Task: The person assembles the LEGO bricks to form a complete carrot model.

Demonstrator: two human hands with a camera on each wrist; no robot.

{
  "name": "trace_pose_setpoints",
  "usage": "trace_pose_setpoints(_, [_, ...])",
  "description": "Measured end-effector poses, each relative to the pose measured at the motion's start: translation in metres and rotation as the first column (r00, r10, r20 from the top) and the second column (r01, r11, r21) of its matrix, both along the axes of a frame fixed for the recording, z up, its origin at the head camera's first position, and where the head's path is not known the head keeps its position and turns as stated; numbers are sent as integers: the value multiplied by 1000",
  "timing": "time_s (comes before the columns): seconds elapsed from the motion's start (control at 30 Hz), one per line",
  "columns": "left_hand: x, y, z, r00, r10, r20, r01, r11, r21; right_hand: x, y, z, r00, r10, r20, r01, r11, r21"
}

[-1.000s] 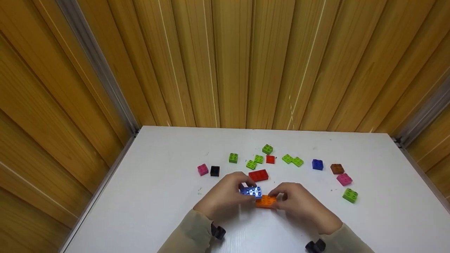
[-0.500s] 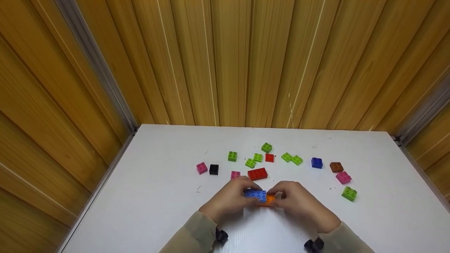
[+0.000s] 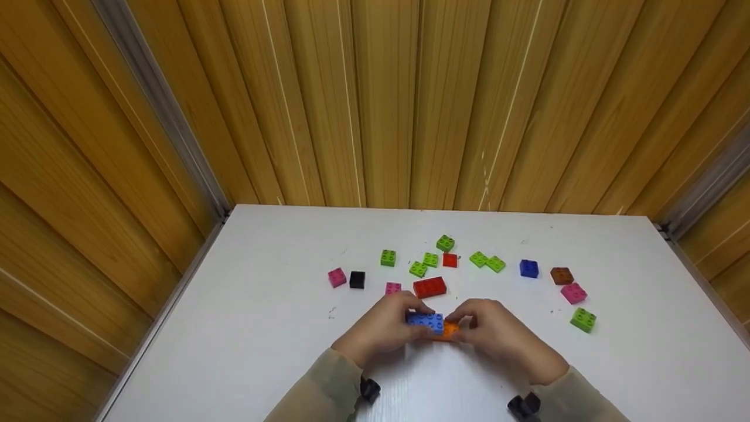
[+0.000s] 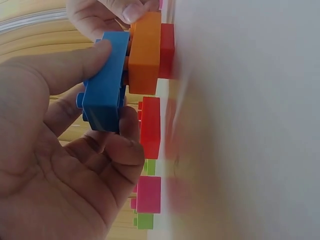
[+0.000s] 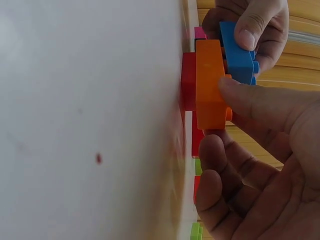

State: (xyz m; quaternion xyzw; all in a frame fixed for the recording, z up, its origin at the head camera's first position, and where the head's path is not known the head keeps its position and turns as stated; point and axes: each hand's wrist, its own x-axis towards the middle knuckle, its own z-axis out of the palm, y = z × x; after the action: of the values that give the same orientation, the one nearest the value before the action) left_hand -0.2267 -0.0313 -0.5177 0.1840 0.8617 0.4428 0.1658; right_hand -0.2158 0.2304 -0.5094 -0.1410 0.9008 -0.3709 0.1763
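My left hand pinches a blue building brick between thumb and fingers. The blue brick lies over the left part of an orange brick, shifted sideways from it. In the left wrist view, orange studs show in a narrow gap between the two. My right hand grips the right end of the orange brick, thumb at the near side. Under the orange brick sits a red brick, low at the white tabletop and hidden from the head view.
Behind the hands lies a long red brick, with a pink brick beside it. Farther left are a black brick and another pink one. Several green bricks lie toward the back; blue, brown, pink and green ones lie right.
The left hand has moved the blue brick right and over the orange one, uncovering a pink brick behind the hand. The right hand has stayed nearly in place. Little differs over the last half second.
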Motion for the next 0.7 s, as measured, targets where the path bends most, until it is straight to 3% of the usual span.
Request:
trace_pose_setpoints(0.47, [-2, -1, 1, 998, 6, 59, -6, 1000, -13, 2, -1, -1, 998, -45, 39, 45, 999, 2])
trace_pose_setpoints(0.7, [-1, -2, 1, 999, 7, 33, -7, 1000, -21, 2, -2, 0, 1000, -26, 9, 26, 1000, 6])
